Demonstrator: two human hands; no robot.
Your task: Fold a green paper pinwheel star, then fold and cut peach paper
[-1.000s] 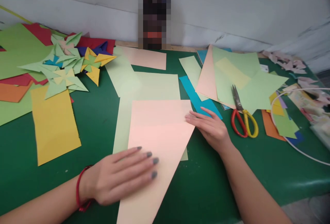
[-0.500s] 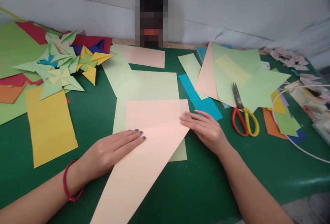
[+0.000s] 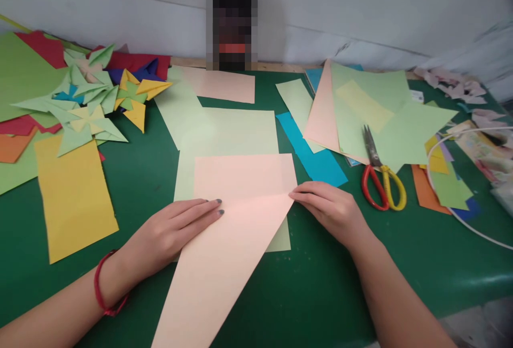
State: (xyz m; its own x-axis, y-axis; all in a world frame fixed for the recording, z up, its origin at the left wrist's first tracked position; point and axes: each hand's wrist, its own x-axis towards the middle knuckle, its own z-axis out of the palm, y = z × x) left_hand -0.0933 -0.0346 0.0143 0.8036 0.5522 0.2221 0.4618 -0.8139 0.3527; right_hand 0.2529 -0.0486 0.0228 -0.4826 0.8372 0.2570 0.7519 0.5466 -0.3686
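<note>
A pale pink sheet of paper (image 3: 236, 230) lies in front of me, its lower part slanting toward the table's near edge. Beneath it is a pale green sheet (image 3: 240, 131). My left hand (image 3: 172, 230) rests flat on the pink paper's left side, fingers stretched out toward the middle. At the paper's right edge, my right hand (image 3: 328, 206) pinches the edge between thumb and fingertips. Scissors (image 3: 379, 171) with one red and one yellow handle lie right of that hand, blades pointing away.
Folded paper stars (image 3: 92, 97) sit on coloured sheets at the left, above a yellow sheet (image 3: 76, 198). A blue strip (image 3: 316, 155) lies behind my right hand. Green sheets (image 3: 368, 107) are at the back right, and a white cable (image 3: 460, 214) loops at the right.
My right hand has slid slightly down and right along the pink paper's edge, its fingers now pinched there. The paper's near end has shifted a little right. My left hand stays on the paper.
</note>
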